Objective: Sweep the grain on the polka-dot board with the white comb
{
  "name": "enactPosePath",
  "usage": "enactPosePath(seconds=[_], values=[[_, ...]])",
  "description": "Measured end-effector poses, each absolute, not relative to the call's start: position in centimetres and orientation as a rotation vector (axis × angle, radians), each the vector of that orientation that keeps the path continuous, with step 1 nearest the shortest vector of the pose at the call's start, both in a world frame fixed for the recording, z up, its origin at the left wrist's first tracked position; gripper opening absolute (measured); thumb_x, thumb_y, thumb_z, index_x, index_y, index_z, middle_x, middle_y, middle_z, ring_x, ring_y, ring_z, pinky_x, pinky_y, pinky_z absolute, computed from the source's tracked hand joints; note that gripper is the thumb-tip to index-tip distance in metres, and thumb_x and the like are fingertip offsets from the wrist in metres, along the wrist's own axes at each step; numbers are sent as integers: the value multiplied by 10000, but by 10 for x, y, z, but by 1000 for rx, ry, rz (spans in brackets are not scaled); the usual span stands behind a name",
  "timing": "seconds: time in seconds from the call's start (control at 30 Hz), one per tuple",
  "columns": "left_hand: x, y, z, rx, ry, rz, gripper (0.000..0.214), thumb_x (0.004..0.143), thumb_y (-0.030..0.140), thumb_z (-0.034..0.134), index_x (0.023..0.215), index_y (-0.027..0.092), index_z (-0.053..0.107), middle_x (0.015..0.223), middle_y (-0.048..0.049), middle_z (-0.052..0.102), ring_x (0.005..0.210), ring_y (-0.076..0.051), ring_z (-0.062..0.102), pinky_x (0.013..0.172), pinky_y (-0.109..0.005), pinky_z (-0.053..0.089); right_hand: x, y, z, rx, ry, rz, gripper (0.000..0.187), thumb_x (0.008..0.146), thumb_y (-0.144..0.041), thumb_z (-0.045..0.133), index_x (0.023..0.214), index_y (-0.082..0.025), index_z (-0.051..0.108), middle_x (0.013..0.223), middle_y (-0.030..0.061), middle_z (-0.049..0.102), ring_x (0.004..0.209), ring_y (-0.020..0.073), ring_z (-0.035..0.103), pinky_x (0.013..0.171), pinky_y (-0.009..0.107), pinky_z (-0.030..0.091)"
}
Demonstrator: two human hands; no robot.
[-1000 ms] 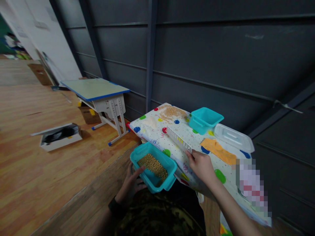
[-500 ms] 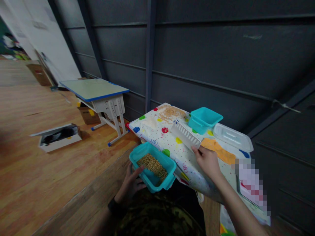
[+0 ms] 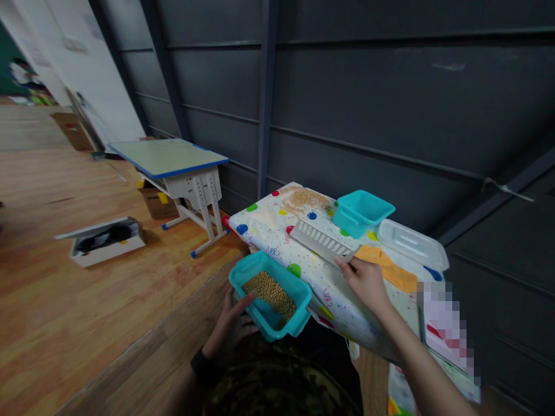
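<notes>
My left hand [image 3: 232, 326] grips a teal tub [image 3: 269, 293] partly filled with tan beans [image 3: 269, 290], held just off the near left edge of a small table with a polka-dot cloth [image 3: 277, 228]. My right hand [image 3: 366, 280] is closed on one end of a long white slotted plastic piece [image 3: 321, 241], which lies low over the cloth and points towards the far left. Loose beans [image 3: 303, 198] lie scattered at the table's far corner.
An empty teal tub [image 3: 362, 212] stands at the back of the table beside a clear lid [image 3: 411, 242] and an orange cloth [image 3: 384, 266]. A blue-edged desk [image 3: 169, 157] and an open white box [image 3: 102, 240] stand on the wooden floor to the left. A dark wall runs behind.
My right hand has swung the white slotted piece from the table's front edge towards the middle and laid it flatter. The left hand and its tub of beans have stayed put.
</notes>
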State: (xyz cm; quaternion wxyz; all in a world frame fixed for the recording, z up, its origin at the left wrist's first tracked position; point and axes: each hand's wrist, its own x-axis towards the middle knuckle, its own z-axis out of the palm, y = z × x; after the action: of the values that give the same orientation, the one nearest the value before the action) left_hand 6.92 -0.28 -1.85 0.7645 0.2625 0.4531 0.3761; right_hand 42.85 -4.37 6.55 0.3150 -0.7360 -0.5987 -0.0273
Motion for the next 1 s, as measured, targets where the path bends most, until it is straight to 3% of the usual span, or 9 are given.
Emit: enactPosePath(seconds=[0.13,0.3,0.47,1.0], values=[[70,-2,-21,554,974,826,1103,890,491,1038,1766,392,375,1510,-172,826,1089,-386,926,939,-556,770,441,-39,71,-1977,-1487,-160,709,1077,-796,474,563,-308,489,531,106,638,526,243,613,610,353,376],[69,-1,-26,562,998,806,1127,865,548,1048,1764,399,384,1538,-170,812,1101,-394,925,960,-563,764,444,-32,67,-2070,-1516,-57,524,1031,-582,572,595,-308,476,611,122,699,582,263,669,649,360,393],[69,-2,-26,567,966,807,1181,858,546,1061,1792,409,352,1528,-162,819,1116,-383,924,974,-564,766,439,-32,62,-2094,-1518,-44,518,1031,-489,620,581,-311,436,604,107,693,586,255,664,667,354,401],[69,-5,-20,527,940,828,1181,853,503,1072,1803,417,376,1535,-178,821,1146,-401,920,963,-562,770,441,-30,58,-2123,-1526,-28,456,1056,-456,584,638,-278,628,729,158,814,663,294,744,688,362,447]])
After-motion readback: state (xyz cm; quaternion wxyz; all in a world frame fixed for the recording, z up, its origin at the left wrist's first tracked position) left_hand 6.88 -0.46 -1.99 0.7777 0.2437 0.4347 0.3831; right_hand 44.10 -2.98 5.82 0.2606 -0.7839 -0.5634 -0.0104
